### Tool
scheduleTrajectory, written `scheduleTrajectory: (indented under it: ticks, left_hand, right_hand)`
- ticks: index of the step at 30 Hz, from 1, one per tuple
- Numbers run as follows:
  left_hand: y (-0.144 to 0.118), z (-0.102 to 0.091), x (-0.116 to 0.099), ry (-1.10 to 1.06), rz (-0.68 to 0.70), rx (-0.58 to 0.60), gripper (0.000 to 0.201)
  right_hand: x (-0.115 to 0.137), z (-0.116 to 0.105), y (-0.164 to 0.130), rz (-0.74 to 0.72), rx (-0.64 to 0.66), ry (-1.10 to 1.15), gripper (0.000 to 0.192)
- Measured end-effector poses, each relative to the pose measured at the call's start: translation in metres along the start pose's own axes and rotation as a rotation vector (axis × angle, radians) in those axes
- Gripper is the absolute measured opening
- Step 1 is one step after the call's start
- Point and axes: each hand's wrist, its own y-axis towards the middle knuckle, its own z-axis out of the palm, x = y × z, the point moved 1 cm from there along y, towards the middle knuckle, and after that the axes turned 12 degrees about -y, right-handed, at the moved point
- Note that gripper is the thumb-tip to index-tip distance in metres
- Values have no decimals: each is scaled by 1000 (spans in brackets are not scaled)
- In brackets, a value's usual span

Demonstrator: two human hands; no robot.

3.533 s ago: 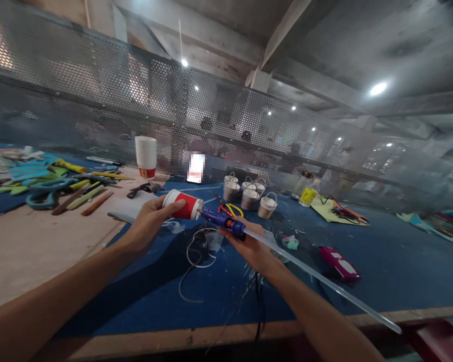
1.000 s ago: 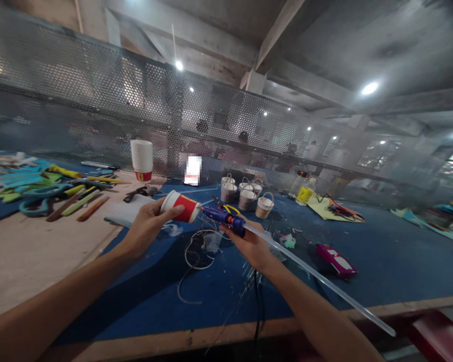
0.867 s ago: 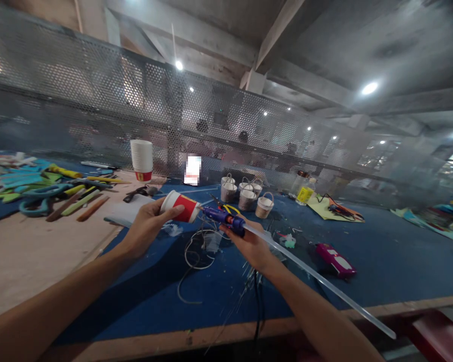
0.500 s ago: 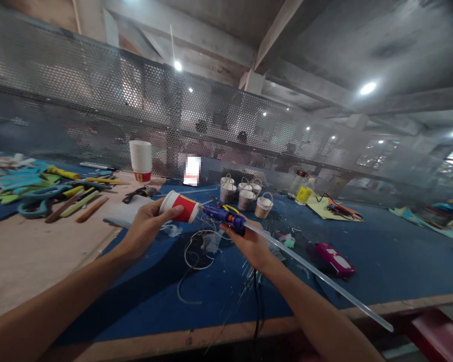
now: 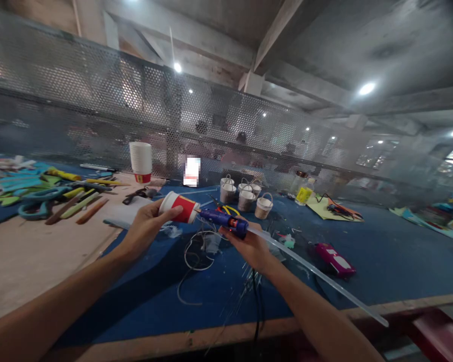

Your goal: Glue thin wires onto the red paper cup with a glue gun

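My left hand [image 5: 146,222] is closed around a red and white paper cup [image 5: 184,207], tipped on its side with its base to the right. My right hand [image 5: 251,246] grips a blue hot glue gun [image 5: 221,218], its nozzle at the cup's base edge. A long clear glue stick [image 5: 317,271] runs out of the gun's back toward the lower right. Below the hands, a loose coil of pale wire or cord [image 5: 199,266] lies on the blue tabletop [image 5: 151,311]. Whether glue is coming out is too small to tell.
Several small handled buckets [image 5: 245,198] stand beyond the hands, near yellow-handled pliers [image 5: 229,208]. A stack of paper cups [image 5: 140,160] is at back left. Scissors [image 5: 41,201] and tools lie left. A magenta device [image 5: 335,260] and yellow-labelled bottle [image 5: 303,192] are right.
The glue gun has tilted and shifted slightly, with its glue stick's far end a little higher and further left. The cup stays almost in place.
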Motion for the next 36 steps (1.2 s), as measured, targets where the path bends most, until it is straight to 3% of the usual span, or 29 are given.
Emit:
scheduleTrajectory:
  ticks: [6,24,31,36]
  left_hand:
    - [-2,1,0,-105,-38,30,21]
    - [-3,4,-5,-122,-45,10,26]
    - [-2,2,-3,-148,-18,15,22]
    - [2,1,0,-182,-26,4,22]
  right_hand:
    - [-4,3,6,105,-38,114,31]
    - [-1,0,5,74,-12,66,26]
    - [1,3,2,75,70,196,24]
    - [9,-3,4,273,153,382,32]
